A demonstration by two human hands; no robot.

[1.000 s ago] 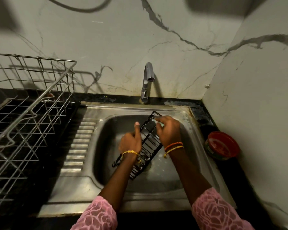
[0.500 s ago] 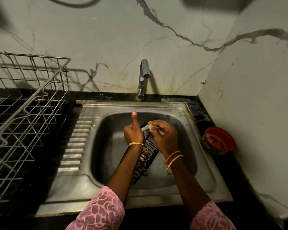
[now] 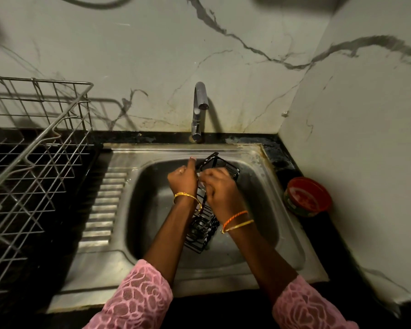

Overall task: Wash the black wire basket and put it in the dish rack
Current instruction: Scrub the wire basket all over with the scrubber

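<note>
Both my hands are over the stainless steel sink basin, holding the black rectangular wire basket tilted on end, long axis running from near-left low in the basin up to far-right by the back rim. My left hand grips the basket's left side, fingers curled round the wire, thumb sticking up. My right hand is curled on the upper part, pinching something small and pale against the wire, probably a scrub pad, too small to tell. The hands nearly touch, basket between and below them. Curved chrome tap sits just behind; can't see water running. Judging this as mid-scrub, rinse not done. The silver wire dish rack sits on the black worktop well off to the left, so the left hand is nearer for the transfer. Red round tub right of the sink, white marble walls behind and to the right.
</note>
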